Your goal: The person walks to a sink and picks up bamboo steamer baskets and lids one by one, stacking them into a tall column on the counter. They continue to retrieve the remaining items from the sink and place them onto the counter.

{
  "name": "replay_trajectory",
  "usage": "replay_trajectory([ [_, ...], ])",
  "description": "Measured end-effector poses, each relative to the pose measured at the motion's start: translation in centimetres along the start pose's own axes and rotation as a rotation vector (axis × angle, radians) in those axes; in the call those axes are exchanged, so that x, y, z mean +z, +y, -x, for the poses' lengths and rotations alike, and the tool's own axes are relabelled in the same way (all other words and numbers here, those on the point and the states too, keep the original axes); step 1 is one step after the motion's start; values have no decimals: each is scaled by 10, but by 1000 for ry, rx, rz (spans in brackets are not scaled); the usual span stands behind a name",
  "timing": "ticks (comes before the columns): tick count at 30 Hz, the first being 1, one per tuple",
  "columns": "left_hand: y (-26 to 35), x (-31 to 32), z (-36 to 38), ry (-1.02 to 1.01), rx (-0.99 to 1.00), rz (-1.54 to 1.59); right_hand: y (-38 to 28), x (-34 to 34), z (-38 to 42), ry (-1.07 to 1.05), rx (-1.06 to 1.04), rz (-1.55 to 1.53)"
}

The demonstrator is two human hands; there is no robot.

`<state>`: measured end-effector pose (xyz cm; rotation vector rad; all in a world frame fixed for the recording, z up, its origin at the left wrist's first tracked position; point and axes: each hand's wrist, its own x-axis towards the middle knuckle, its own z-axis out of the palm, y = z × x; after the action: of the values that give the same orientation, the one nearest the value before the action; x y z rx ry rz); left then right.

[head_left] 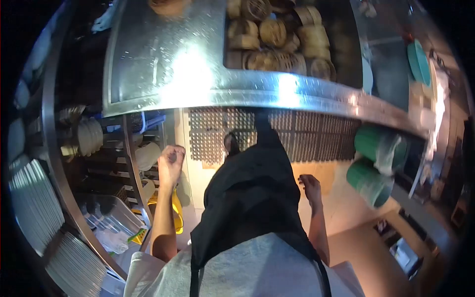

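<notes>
My left hand point(171, 164) hangs by the shelving with its fingers curled in, and nothing shows in it. My right hand point(310, 188) is lowered on the other side of the black apron point(252, 193), fingers loosely apart and holding nothing visible. Neither hand touches the steel counter point(148, 74) ahead of me. Set into that counter, a sink point(346, 49) holds several round containers point(273, 32) that look like small bamboo steamers, piled together.
To the left, a metal rack point(54, 163) carries stacked plates point(34, 193) and a clear plastic tub point(111, 215). A perforated rubber mat point(316, 136) covers the floor under the counter. Two green bins point(368, 183) with plastic liners stand at right. A teal basin point(418, 62) is farther right.
</notes>
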<state>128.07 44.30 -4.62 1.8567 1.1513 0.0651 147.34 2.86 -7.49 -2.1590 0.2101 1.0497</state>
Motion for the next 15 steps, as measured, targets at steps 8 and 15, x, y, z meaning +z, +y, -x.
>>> replay_trajectory([
  [8, 30, 3, 29, 406, -115, 99, -267, -25, -80, -582, -519, 56],
  [15, 47, 37, 45, 612, -225, 221, -426, 76, -165, -571, -1065, 16],
])
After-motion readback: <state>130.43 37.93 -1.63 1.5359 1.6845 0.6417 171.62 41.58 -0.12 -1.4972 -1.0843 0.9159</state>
